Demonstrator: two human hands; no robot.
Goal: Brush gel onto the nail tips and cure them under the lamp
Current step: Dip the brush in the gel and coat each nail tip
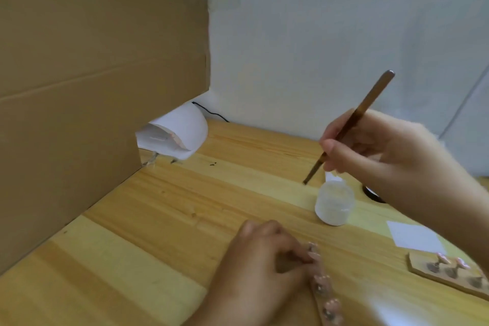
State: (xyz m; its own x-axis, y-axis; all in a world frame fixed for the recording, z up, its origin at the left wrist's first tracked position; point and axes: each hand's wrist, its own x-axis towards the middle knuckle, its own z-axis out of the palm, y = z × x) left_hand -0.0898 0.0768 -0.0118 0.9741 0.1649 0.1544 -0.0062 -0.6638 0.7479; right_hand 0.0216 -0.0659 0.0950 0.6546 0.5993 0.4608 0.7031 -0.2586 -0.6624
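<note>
- Right hand grips a brown-handled brush pen-style, thumb and fingers clamped low on the shaft, handle end tilted up and to the right.
- Brush tip hangs in the air just left of and above the small clear gel jar. It touches neither the jar nor the counter. Whether the bristles carry gel: cannot tell, too blurred.
- Jar stands right of centre on the counter; it appears open, with a pale lid or flap behind it, though this is not certain.
- Left hand rests at the counter's near edge, fingers curled and pinching the far end of a narrow strip holder that carries pink nail tips.
- Second holder, with more nail tips on small stands, lies by the right edge, untouched by either hand. A white paper square lies just beyond it.
- White curing lamp sits at the far left of the counter, partly tucked behind a cardboard screen. No holder is visible under it.
- Judgement: brushing stage, loading the brush or between strokes. Coated versus bare tips cannot be told apart. Curing of the held strip remains.
- Held strip lies well apart from the brush tip, nearer the front edge; the brush must come down and toward the person to reach it.
</note>
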